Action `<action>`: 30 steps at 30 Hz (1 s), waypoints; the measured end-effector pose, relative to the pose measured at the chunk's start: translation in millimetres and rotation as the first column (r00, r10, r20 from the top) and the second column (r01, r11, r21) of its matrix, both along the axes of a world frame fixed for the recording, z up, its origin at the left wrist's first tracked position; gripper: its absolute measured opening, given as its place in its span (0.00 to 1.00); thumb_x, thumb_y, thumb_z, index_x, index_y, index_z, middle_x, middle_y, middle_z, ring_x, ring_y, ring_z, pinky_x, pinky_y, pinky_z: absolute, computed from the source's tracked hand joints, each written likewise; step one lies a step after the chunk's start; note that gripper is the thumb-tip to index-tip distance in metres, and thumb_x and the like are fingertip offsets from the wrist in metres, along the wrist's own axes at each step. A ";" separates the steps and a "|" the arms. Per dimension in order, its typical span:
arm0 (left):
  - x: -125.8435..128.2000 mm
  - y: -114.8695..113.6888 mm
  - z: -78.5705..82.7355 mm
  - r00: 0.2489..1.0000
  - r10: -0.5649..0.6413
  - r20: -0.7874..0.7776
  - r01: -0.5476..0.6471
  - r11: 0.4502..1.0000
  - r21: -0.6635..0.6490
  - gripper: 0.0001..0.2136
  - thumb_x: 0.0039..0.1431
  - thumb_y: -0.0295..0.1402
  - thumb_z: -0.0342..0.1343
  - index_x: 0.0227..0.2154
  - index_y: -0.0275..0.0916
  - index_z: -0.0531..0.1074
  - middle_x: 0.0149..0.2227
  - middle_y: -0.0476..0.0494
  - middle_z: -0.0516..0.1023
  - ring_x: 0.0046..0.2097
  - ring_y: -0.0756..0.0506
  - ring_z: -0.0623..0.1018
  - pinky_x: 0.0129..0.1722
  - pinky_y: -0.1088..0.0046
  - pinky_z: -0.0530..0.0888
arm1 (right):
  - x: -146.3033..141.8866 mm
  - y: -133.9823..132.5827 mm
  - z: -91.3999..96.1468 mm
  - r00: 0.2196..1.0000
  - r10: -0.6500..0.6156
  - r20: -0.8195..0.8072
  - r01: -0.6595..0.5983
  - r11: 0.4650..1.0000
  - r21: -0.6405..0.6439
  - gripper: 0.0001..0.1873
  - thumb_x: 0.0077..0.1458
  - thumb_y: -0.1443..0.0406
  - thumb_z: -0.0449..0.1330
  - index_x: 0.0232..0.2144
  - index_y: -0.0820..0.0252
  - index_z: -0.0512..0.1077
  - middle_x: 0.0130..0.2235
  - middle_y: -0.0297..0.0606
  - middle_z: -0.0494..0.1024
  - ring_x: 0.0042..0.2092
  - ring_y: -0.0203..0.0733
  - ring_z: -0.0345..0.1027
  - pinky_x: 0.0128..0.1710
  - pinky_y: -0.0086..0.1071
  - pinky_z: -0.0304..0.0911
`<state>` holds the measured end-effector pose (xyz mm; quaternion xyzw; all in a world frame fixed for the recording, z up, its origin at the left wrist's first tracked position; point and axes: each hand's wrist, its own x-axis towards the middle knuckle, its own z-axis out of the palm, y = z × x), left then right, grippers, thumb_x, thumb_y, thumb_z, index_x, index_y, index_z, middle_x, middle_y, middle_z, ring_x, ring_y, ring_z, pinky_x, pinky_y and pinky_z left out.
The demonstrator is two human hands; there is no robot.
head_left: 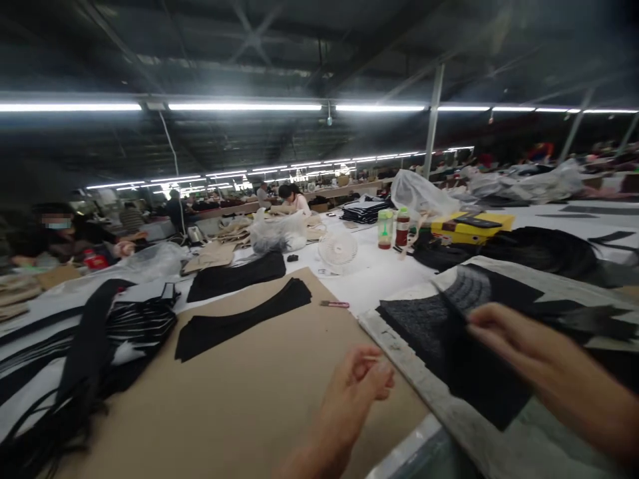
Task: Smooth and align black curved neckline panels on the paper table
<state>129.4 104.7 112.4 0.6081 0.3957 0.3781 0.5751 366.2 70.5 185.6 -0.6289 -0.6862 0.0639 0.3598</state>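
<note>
My right hand (519,342) pinches the edge of a black fabric piece (482,372), which hangs tilted over a pile of curved black fabric pieces (412,326) on a pale, worn board (419,386). My left hand (357,382) is over the brown paper sheet (239,399), its fingers curled in against the thumb. Whatever it may hold is hidden. Ahead of it on the paper lies a stack of curved black pieces (244,319). A small pink-handled cutter (334,304) rests near the paper's far edge.
Black strips (140,319) are heaped at the left. Farther back are a white fan (338,251), two bottles (402,226), a yellow box (474,226) and clear plastic bags (277,229). Coiled black material (542,253) lies at the right. Co-workers (294,199) sit beyond the table.
</note>
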 end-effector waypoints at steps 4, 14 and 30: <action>-74.4 -39.9 5.4 0.961 0.225 0.162 -0.201 0.968 -0.151 0.34 0.43 0.58 0.62 0.46 0.37 0.65 0.42 0.35 0.74 0.46 0.40 0.75 0.44 0.66 0.72 | -122.8 12.3 -36.5 0.958 0.275 -0.081 -0.286 0.939 -0.192 0.07 0.61 0.62 0.44 0.32 0.55 0.60 0.28 0.38 0.72 0.29 0.43 0.68 0.29 0.34 0.60; -219.1 -87.8 -56.6 0.790 0.612 0.038 -0.557 0.742 -0.371 0.29 0.37 0.44 0.68 0.43 0.37 0.69 0.35 0.41 0.80 0.36 0.41 0.79 0.35 0.70 0.73 | -304.3 -14.3 -96.9 0.764 0.644 0.027 -0.574 0.698 -0.428 0.09 0.62 0.70 0.48 0.44 0.63 0.64 0.35 0.43 0.78 0.35 0.49 0.74 0.33 0.34 0.59; -315.5 -76.8 7.8 0.725 0.689 -0.013 -0.655 0.684 -0.320 0.12 0.40 0.30 0.63 0.31 0.34 0.74 0.26 0.48 0.77 0.27 0.50 0.75 0.27 0.80 0.69 | -216.9 -10.7 -110.9 0.731 0.544 -0.413 -0.679 0.518 -0.520 0.25 0.57 0.49 0.56 0.53 0.55 0.68 0.53 0.45 0.72 0.55 0.54 0.63 0.57 0.46 0.57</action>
